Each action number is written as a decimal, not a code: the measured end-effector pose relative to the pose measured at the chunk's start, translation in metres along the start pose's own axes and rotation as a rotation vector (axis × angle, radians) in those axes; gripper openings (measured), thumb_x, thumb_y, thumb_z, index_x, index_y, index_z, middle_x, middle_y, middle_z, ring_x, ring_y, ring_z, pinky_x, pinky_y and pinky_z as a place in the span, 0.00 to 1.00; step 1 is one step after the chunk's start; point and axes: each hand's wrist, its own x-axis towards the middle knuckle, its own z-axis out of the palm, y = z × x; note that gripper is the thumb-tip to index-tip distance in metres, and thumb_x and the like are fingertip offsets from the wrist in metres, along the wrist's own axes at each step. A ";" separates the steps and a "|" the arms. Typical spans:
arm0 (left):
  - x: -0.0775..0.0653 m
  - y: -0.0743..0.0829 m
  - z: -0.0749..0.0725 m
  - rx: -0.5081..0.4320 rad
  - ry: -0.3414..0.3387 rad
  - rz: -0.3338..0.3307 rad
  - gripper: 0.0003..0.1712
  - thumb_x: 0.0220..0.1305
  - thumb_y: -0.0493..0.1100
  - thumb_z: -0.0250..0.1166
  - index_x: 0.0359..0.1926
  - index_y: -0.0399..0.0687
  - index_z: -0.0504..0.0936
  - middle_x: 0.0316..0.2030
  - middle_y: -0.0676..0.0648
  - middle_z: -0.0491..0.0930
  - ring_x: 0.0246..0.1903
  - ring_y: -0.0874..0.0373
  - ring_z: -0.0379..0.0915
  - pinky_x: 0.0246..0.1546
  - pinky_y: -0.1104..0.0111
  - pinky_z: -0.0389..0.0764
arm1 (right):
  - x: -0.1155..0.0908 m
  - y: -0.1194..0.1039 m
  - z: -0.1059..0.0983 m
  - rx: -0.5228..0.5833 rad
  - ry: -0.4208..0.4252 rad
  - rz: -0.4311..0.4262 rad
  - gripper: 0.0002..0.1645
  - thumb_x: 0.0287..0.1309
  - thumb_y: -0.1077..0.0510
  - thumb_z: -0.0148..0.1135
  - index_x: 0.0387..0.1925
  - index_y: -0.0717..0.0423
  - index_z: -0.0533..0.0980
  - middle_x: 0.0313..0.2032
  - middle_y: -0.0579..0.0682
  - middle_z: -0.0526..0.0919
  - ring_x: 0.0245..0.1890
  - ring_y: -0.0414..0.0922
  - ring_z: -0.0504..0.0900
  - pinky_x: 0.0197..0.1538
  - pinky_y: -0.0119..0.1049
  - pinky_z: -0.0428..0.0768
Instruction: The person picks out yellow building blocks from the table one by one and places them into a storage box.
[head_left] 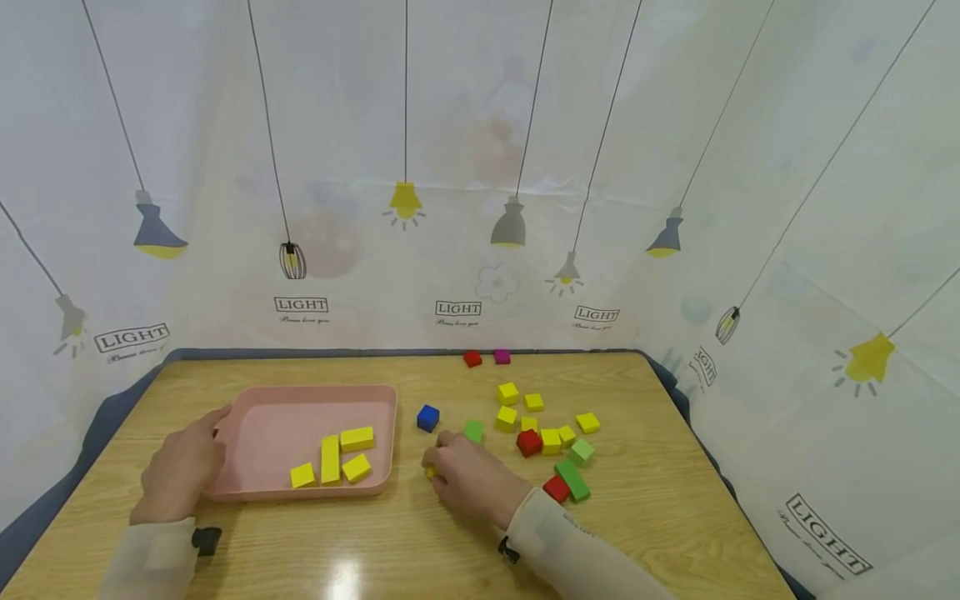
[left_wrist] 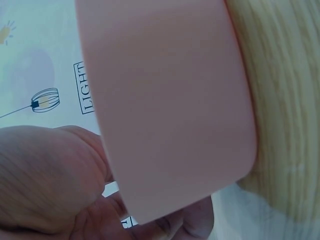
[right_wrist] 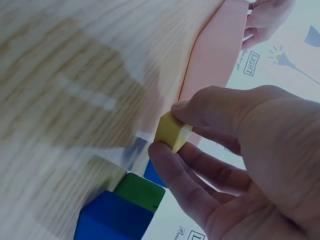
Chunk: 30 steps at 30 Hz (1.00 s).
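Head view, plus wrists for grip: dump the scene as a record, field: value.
left_hand: left hand grips pink tray at its left side
right_hand: right hand pinches held yellow block between thumb and fingers, right of tray
tray_contents: four yellow blocks
nearest_tray: blue cube, on wooden table
right_cluster: loose yellow cubes, red cube, long green block, others
table_far_edge: far red block, magenta block
unclear: whether held block touches table

left forearm [head_left: 150,562] reaching forward, left hand [head_left: 183,462] gripping | right forearm [head_left: 592,554] angled inward, right hand [head_left: 476,477] back-up, pinching between thumb [right_wrist: 212,106] and fingers [right_wrist: 177,175] | hands well apart
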 end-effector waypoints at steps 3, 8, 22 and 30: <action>0.001 -0.001 0.001 -0.004 0.004 -0.007 0.41 0.84 0.33 0.51 0.93 0.40 0.55 0.82 0.19 0.66 0.54 0.32 0.77 0.43 0.47 0.76 | 0.002 -0.002 -0.001 0.006 0.005 0.005 0.17 0.78 0.57 0.77 0.64 0.46 0.92 0.55 0.47 0.91 0.44 0.35 0.81 0.54 0.27 0.88; 0.004 -0.003 0.001 -0.007 0.009 0.000 0.42 0.83 0.34 0.51 0.93 0.40 0.56 0.82 0.20 0.67 0.54 0.32 0.78 0.42 0.48 0.76 | 0.007 -0.008 -0.004 0.003 0.036 -0.001 0.17 0.79 0.57 0.77 0.64 0.48 0.91 0.56 0.47 0.91 0.45 0.36 0.82 0.55 0.28 0.88; -0.003 0.003 -0.003 -0.009 0.005 0.010 0.41 0.85 0.34 0.50 0.93 0.40 0.55 0.82 0.19 0.66 0.55 0.30 0.78 0.44 0.46 0.77 | 0.030 -0.041 -0.015 -0.010 0.145 -0.084 0.17 0.81 0.56 0.74 0.65 0.50 0.89 0.58 0.47 0.91 0.51 0.38 0.87 0.60 0.27 0.89; -0.003 0.002 -0.002 -0.010 0.008 0.009 0.41 0.84 0.34 0.50 0.93 0.40 0.56 0.82 0.19 0.66 0.54 0.30 0.78 0.42 0.48 0.77 | 0.047 -0.057 -0.016 -0.002 0.143 -0.114 0.18 0.81 0.55 0.75 0.66 0.49 0.89 0.54 0.44 0.88 0.44 0.35 0.78 0.52 0.21 0.82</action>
